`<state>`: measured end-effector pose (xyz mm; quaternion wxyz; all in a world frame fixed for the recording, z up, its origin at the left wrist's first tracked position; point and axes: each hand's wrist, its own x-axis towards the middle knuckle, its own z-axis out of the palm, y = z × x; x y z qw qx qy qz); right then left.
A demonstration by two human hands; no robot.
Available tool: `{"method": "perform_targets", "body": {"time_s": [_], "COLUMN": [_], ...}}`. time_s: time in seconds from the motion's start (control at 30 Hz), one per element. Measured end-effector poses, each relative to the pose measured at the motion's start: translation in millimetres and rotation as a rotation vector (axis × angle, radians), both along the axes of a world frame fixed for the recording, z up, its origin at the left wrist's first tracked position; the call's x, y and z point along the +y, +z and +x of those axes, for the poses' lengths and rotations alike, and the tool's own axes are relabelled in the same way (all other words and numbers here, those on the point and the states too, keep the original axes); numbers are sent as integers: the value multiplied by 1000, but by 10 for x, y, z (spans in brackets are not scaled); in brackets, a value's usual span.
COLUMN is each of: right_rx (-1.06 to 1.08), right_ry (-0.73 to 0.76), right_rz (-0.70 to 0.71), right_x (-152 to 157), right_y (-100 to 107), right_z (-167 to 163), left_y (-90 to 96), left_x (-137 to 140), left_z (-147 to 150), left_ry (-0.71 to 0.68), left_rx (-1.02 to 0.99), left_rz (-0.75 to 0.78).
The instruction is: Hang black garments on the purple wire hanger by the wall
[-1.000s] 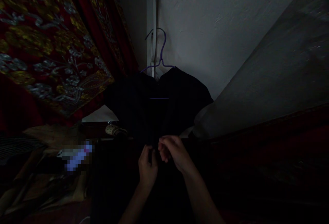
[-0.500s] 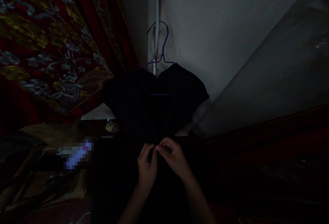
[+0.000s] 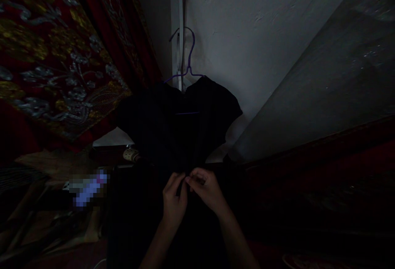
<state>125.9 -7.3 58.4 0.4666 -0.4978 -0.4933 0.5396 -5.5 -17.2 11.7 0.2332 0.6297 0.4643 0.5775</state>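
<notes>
A dark short-sleeved garment (image 3: 212, 108) hangs on a purple wire hanger (image 3: 189, 57) in front of me. Its neckline runs down in a V to where both hands meet. My left hand (image 3: 174, 197) pinches the front of the garment at the bottom of that V. Close against it, my right hand (image 3: 206, 188) pinches the same spot, thumb and fingertips together. The fingertips of both hands nearly touch. Whether a button or other fastener lies between them is too dark to tell.
Red cloth with gold and silver embroidery (image 3: 77, 63) hangs at the left. Behind the garment is a pale wall (image 3: 234, 34), with a translucent sheet (image 3: 324, 80) slanting on the right. A light shoe with holes (image 3: 131, 154) and a blurred-out bluish object (image 3: 91, 188) lie lower left.
The whole view has shifted slightly, so the garment and hanger appear a little further left. Both hands keep their pinch at the same place on the garment, with only small finger movement.
</notes>
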Motion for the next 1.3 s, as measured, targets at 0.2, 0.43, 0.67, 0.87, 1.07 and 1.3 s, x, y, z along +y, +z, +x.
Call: {"method": "perform_targets", "body": {"time_s": [0.2,0.43,0.67,0.87,1.07,1.3], "right_rx": [160,236,246,313,224,75], "right_ry": [67,-26,-119,-113,-108,-107], "right_rz": [-156,-225,1,320,352,545], "right_x": [39,75,617,1006,894,840], "right_y": [35,49,881,1767,1644,1698], "right_z": [-6,-20,-27,-67,-101,-36], "left_y": [33,66,-93,-80,663,2049], "left_x": [-11,23,159,334,608,1110], "left_z": [-6,11,89,105,-130,-186], "left_ry": [10,-80,-77,-139,-245,-112], "left_rx": [-21,-24,53,132,197,252], "left_rz": [-59,-125,-205,-218,-162,451]}}
